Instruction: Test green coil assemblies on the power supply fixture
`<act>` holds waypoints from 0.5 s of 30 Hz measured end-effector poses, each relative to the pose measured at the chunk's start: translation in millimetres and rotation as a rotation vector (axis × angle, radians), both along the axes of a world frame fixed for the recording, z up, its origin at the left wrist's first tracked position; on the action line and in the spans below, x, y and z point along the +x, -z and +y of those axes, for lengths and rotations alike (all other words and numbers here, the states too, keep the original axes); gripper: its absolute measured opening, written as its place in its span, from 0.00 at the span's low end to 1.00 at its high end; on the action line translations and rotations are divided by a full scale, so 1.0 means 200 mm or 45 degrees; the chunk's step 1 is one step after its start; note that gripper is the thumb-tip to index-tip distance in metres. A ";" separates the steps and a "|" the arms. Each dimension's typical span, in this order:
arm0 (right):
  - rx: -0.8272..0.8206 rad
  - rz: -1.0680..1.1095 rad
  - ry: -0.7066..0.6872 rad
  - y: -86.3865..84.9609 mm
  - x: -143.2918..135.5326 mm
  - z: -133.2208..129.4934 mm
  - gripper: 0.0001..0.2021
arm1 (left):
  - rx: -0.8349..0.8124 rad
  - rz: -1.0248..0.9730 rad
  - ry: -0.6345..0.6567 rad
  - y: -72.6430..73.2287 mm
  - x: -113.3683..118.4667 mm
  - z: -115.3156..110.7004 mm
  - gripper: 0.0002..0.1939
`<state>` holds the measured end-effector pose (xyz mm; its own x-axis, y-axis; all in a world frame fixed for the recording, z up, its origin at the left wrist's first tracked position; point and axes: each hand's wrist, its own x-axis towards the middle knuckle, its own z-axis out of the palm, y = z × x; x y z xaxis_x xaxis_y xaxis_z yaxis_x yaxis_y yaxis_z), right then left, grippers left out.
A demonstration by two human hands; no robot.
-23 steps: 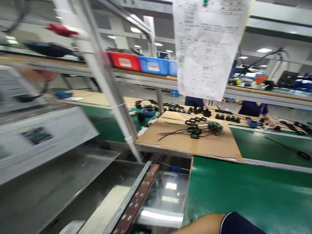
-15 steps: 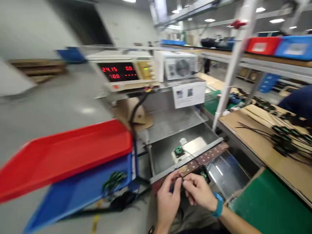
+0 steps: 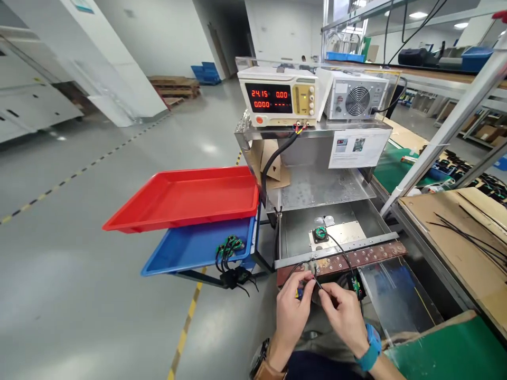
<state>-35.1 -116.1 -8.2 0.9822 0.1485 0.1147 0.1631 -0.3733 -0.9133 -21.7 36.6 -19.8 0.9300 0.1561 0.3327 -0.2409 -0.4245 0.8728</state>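
My left hand point(image 3: 292, 305) and my right hand point(image 3: 345, 315) meet just in front of the drawer's brown strip point(image 3: 336, 264). Both pinch a thin black cable point(image 3: 318, 283), fingertips closed on it a short way apart. A small blue and yellow piece point(image 3: 300, 292) shows by my left fingers; its kind is unclear. Inside the metal drawer, a round part with a green circuit board point(image 3: 320, 234) sits on a pale plate point(image 3: 344, 234). From it a black cable curves over the strip to a second green circuit board point(image 3: 356, 287), right of my right hand.
On the left, a red tray point(image 3: 206, 192) overhangs a blue tray point(image 3: 190, 243) with several cabled green parts point(image 3: 230, 245). A power supply point(image 3: 277, 97) with red digits stands above the drawer. To the right are a cardboard-covered bench point(image 3: 431, 211) and a green mat point(image 3: 447, 353).
The view has turned left and steadied, so the trays, power supply and drawer sit further right. My hands stay together at the strip, still pinching, with the cable between them now plainer.
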 end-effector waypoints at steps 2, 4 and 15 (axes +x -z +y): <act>-0.165 -0.184 0.012 0.02 -0.03 0.02 0.13 | 0.055 -0.061 -0.019 0.03 -0.02 0.02 0.05; -0.298 -0.326 -0.002 0.04 -0.06 0.05 0.14 | 0.069 -0.073 -0.040 0.05 -0.05 0.03 0.04; -0.360 -0.387 -0.180 0.07 -0.12 0.21 0.12 | -0.273 0.108 -0.039 0.21 -0.18 0.26 0.11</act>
